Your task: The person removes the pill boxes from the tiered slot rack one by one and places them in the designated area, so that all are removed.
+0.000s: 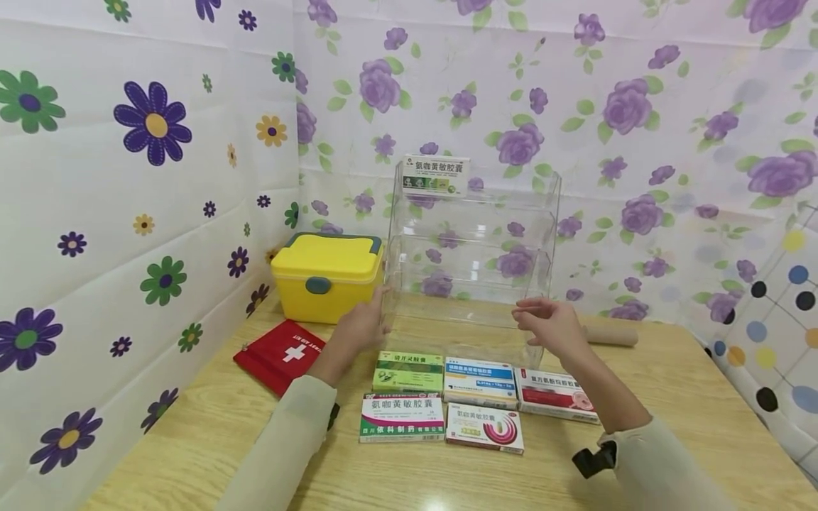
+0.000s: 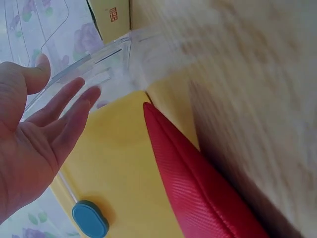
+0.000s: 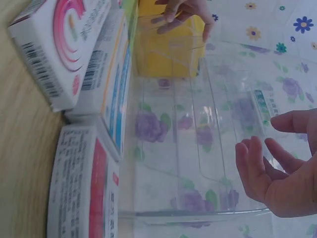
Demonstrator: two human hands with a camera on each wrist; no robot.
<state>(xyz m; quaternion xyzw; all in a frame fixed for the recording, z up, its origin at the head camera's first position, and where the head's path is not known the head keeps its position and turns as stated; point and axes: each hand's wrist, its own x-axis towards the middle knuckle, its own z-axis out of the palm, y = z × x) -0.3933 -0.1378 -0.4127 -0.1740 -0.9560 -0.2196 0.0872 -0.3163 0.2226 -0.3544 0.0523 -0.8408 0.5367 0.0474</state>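
A clear stepped display rack (image 1: 473, 310) stands on the table, with one white medicine box (image 1: 436, 175) on its top tier at the left. My left hand (image 1: 363, 325) is at the rack's lower left side, thumb and fingers spread apart; whether it touches the plastic I cannot tell. By the lower right side is my right hand (image 1: 551, 328), its fingers loosely bent and nothing between them. In front of the rack lie several medicine boxes: a green one (image 1: 409, 372), a blue-and-white one (image 1: 481, 382), a red-and-white one (image 1: 554, 394), a green-and-pink one (image 1: 401, 419) and a white-and-pink one (image 1: 483, 428).
Left of the rack sits a yellow lidded box (image 1: 326, 284) with a dark latch. A red first aid pouch (image 1: 281, 358) lies before it, close to my left forearm. Behind my right hand is a brown cylinder (image 1: 611, 336). Flower-patterned cloth (image 1: 441, 99) hangs behind the table.
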